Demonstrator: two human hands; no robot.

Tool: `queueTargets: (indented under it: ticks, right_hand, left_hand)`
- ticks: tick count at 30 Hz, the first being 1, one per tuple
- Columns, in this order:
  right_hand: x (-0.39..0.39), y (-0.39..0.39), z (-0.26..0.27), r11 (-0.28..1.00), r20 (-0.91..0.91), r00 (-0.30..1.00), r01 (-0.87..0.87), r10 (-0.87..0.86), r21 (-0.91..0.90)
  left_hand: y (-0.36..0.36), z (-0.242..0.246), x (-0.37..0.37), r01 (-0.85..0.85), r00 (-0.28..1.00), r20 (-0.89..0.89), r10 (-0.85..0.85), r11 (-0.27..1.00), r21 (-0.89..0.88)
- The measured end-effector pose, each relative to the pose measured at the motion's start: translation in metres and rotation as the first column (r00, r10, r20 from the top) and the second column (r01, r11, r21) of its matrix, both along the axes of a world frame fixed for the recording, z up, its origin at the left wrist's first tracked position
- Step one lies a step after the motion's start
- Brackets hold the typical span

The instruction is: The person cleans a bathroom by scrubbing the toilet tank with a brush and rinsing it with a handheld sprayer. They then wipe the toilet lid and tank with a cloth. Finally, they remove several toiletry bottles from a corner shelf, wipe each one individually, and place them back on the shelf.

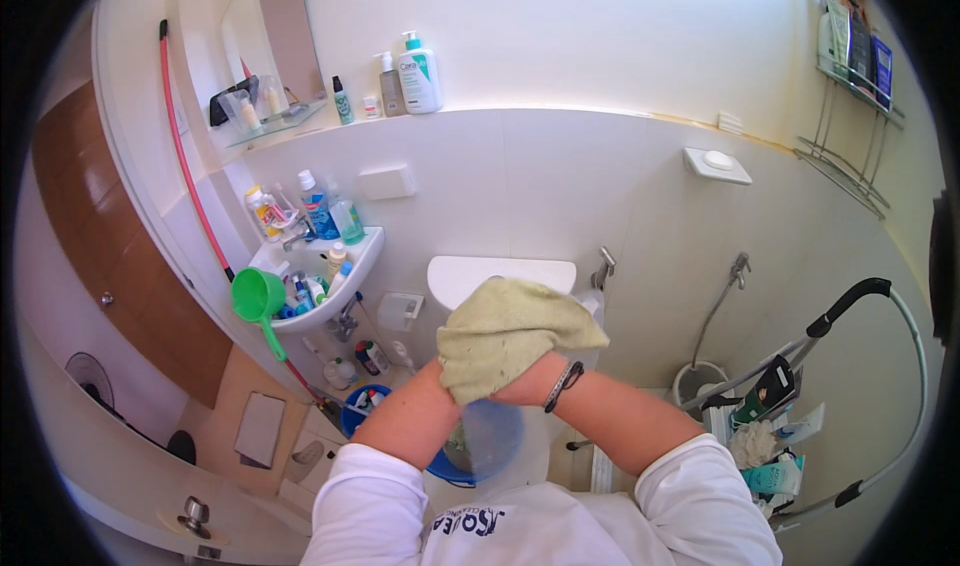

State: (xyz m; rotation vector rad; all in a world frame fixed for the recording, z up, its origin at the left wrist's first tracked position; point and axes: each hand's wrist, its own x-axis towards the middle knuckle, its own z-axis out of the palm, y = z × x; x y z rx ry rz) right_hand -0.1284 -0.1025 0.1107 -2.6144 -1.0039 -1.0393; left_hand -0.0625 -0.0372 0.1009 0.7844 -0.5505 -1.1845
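A yellow-green cloth [517,326] is bunched over and around both hands, in front of the toilet. It hides my left hand, whose bare forearm [412,416] runs up under its left side. Only the base of my right hand [534,380] shows below the cloth, beside a dark bracelet [562,387] on the wrist. The hands are close together and hold the cloth up between them; the fingers are hidden. Behind it stands the white toilet tank [499,272]. Below the forearms is a blue bucket [452,478], partly covered by a translucent round shape.
At left, a white washbasin [367,255] holds bottles and tubes; a green dipper [259,296] hangs by it near a red pole [187,153]. A bidet sprayer [602,266] is mounted right of the tank. Farther right, a curved metal tube [916,386] arches over toiletries.
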Motion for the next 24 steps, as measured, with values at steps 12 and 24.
queueTargets:
  ticks: [12, 24]
  right_hand:
    - [-0.014, -0.025, 0.034, 0.974, -0.136, 0.983, 0.147, -0.124, 0.174]
    - [-0.034, -0.188, 0.024, 0.593, -0.207, 0.756, 0.625, -0.621, 0.508]
  left_hand:
    - [-0.019, 0.009, 0.013, -0.157, 0.427, 0.893, -0.143, 0.961, 0.229]
    - [-0.003, 0.029, 0.007, 0.086, 0.904, 0.359, -0.235, 0.919, 0.384]
